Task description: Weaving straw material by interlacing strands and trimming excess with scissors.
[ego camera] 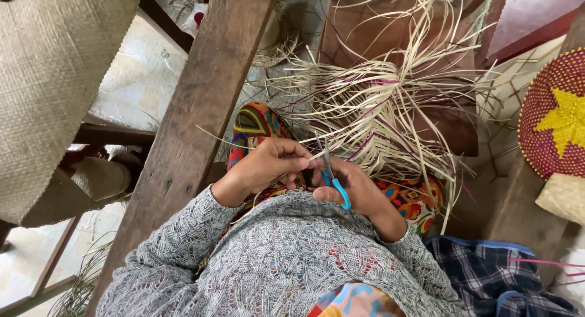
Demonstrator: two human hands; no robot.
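Observation:
My right hand [356,186] grips small scissors with blue handles [334,181], blades pointing up toward a bundle of pale and purple straw strands [390,103] that fans out over my lap. My left hand [268,164] is closed right beside the scissors, its fingers pinching thin strands at the bundle's near end. Both hands touch above my colourful patterned skirt [259,125]. Grey knitted sleeves cover my arms.
A wide wooden plank [195,122] slants across the left. A woven beige mat [49,79] hangs at far left. A round red woven piece with a yellow star [557,119] lies at right. Plaid cloth [487,274] sits at lower right.

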